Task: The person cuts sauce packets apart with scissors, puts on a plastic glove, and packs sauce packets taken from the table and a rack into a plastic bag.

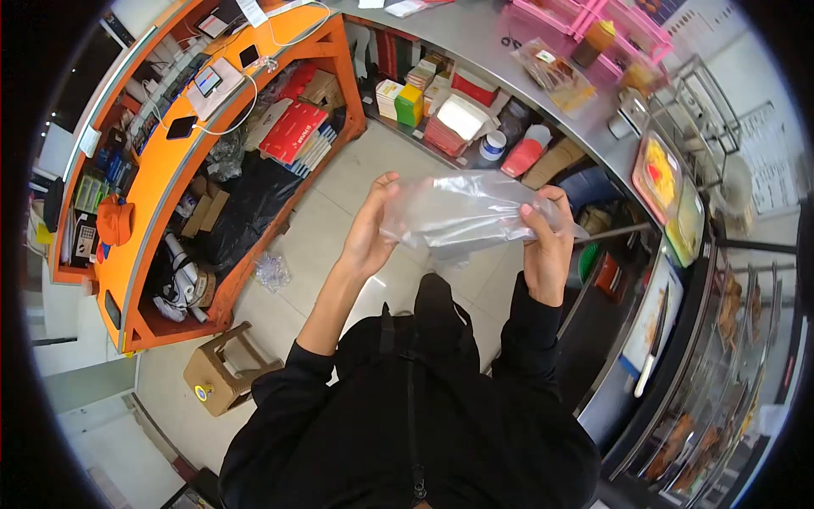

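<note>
A clear plastic bag (462, 212) is stretched between my two hands in front of my body, above the tiled floor. My left hand (371, 222) grips its left end, the fingers partly behind the film. At the other end, my right hand (549, 237) pinches the bag, thumb on top and fingers curled around the edge. The bag looks flat and crumpled, and nothing shows inside it.
An orange counter (157, 182) with phones curves along the left; a brown stool (222, 369) stands below it. To the right, a steel counter (500, 51) carries pink baskets (623, 38), a cutting board with a knife (651, 352), and a glass case of roasted meat (695, 424).
</note>
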Available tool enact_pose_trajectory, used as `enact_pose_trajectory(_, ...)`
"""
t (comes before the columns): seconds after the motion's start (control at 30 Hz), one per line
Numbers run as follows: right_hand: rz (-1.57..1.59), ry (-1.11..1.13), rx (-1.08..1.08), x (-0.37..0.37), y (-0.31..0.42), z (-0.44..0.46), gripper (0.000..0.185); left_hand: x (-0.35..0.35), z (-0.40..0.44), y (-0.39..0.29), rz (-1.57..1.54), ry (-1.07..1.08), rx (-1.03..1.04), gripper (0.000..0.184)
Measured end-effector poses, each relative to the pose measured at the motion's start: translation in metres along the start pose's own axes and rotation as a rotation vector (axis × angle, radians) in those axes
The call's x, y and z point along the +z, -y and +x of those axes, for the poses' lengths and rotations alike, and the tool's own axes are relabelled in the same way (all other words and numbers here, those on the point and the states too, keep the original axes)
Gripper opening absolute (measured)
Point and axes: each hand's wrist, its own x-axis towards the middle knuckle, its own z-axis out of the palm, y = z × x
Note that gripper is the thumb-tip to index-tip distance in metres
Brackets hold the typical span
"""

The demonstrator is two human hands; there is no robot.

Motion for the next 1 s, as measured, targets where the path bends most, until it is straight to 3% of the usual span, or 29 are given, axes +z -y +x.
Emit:
enact_pose_trajectory(0.2,-0.24,0.17,0.041,-0.023,0.03,0.101,0.025,0.008,0.096,0.002,0.372,0.06,-0.151,0.035)
enact_pose_trajectory(0.27,-0.429,0.314,-0.013,-0.042,0.041,0.133,0.026,0.013,0.131,0.007,0.633,0.185,0.057,0.034)
enact_pose_trajectory(0.3,-0.472,0.394,0.06,-0.05,0.048,0.151,0.025,0.018,0.151,0.006,0.761,0.249,0.17,0.033)
enact_pose_trajectory(0.4,-0.552,0.476,0.136,-0.067,0.051,0.197,0.025,0.036,0.196,0.005,0.39,0.216,0.164,0.039)
enact_pose_trajectory(0.53,-0.538,0.374,0.121,-0.075,0.045,0.246,0.03,0.052,0.241,-0.012,0.044,0.174,-0.024,0.04)
enact_pose_trajectory(0.6,-0.693,0.371,0.065,-0.087,0.042,0.273,0.036,0.059,0.264,-0.021,-0.079,0.121,-0.092,0.041)
enact_pose_trajectory(0.8,-0.903,0.128,-0.131,-0.103,0.038,0.33,0.048,0.064,0.347,-0.013,0.447,0.076,0.031,0.033)
enact_pose_trajectory(0.87,-0.977,0.02,-0.211,-0.108,0.038,0.35,0.052,0.06,0.374,-0.016,0.43,0.113,-0.076,0.031)
enact_pose_trajectory(0.9,-0.726,-0.039,-0.055,-0.108,0.037,0.358,0.057,0.058,0.386,-0.018,0.424,0.137,-0.128,0.03)
enact_pose_trajectory(1.0,-0.654,-0.114,-0.068,-0.107,0.039,0.392,0.063,0.065,0.422,-0.029,0.367,0.133,-0.113,0.025)
